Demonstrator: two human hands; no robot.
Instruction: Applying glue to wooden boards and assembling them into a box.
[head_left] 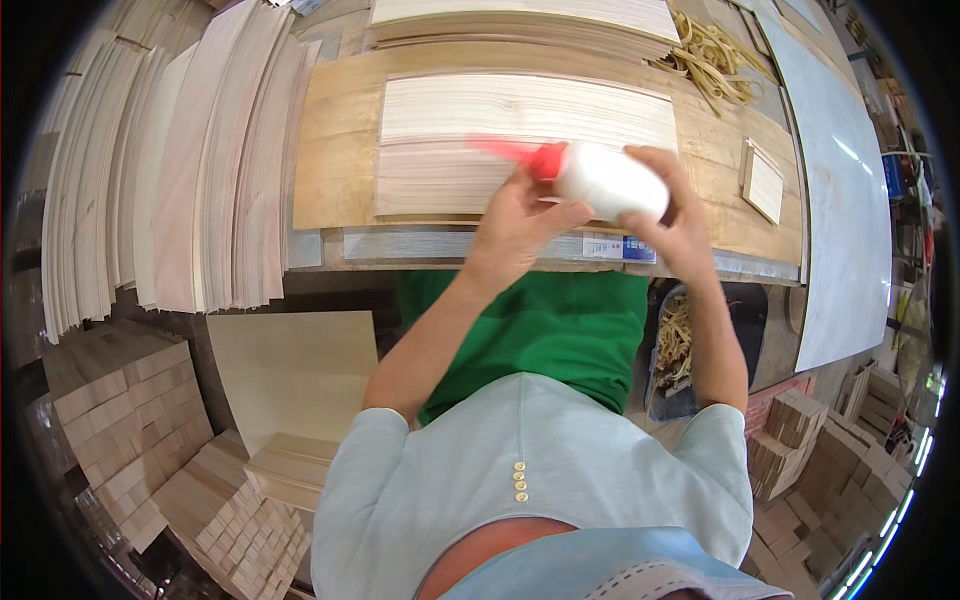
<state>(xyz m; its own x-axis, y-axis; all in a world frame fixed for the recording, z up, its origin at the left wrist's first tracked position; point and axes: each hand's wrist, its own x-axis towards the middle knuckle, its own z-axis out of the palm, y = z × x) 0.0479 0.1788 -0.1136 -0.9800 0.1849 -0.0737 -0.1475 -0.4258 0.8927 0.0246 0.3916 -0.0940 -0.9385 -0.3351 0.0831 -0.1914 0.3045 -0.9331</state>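
Note:
A white squeeze bottle with a red nozzle cap [612,182] is held sideways in front of me, its red tip pointing left and smeared by motion. My left hand [522,220] grips it by the cap end. Around its base end are the fingers of my right hand [672,212]. Below the bottle lies a pale, striped wooden panel [450,125], flat on a larger tan board [335,130]. The bottle and hands cover part of the panel's right half. Farther right on the tan board rests a small pale wood piece [764,182].
Tall stacks of thin wood sheets [215,150] stand on the left. More panels [530,22] lie at the far side, beside a tangle of yellowish strips [715,60]. A grey sheet [835,180] lines the right. Wood blocks [125,420] are piled at lower left.

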